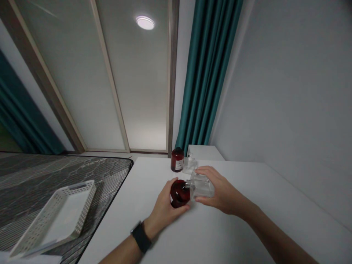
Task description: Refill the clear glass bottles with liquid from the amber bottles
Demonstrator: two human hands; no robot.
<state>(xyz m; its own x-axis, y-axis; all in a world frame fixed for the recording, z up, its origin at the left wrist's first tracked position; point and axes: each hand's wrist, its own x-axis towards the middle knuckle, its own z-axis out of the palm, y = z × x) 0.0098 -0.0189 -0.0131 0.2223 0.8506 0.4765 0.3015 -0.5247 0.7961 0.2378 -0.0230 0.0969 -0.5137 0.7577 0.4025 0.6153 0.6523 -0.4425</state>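
Fingers of my left hand (165, 205) wrap round a dark red-brown bottle (180, 192) above the white table. In my right hand (220, 190) lies a clear square bottle (202, 186), tipped on its side with its neck toward the brown bottle. That neck meets the top of the brown bottle; whether it sits inside the opening I cannot tell. Beyond my hands stands a second brown bottle (176, 161) with a dark cap and white label. Right beside it is another clear bottle (189, 165), partly hidden by the one I hold.
The white table (132, 205) ends on the left at a dark grey patterned surface (104, 172). A white perforated basket (60, 212) rests on that surface. Behind the table are a white box-like stand (206, 151), a teal curtain (209, 73) and frosted sliding doors (140, 91).
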